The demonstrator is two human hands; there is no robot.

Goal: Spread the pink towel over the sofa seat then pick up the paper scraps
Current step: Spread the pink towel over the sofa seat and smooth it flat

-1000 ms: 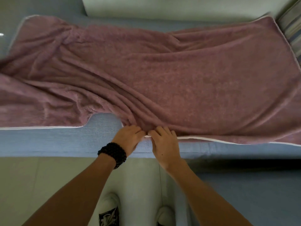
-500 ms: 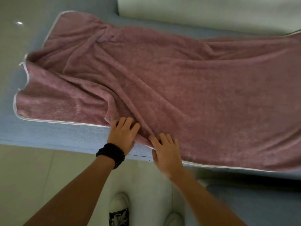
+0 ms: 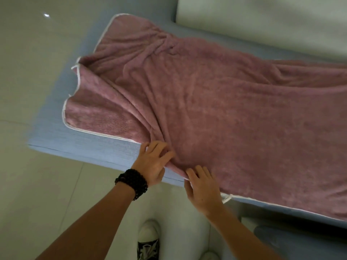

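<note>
A pink towel (image 3: 225,102) with white piping lies rumpled across the blue sofa seat (image 3: 78,145), with folds running from its far left corner toward the front edge. My left hand (image 3: 153,162), with a black bead bracelet on the wrist, rests on the seat with fingers pressing into a fold at the towel's front hem. My right hand (image 3: 203,188) lies flat with its fingers spread on the towel's front edge, right beside the left one. No paper scraps show in view.
A pale back cushion (image 3: 262,21) runs along the sofa's far side. Glossy light floor tiles (image 3: 37,62) surround the seat's left end. My two sneakers (image 3: 148,239) stand on the floor below the front edge.
The view has swung left, so the towel's left end and the seat's corner show. Both hands have stayed at the front hem, the left one now with fingers more spread into the fold.
</note>
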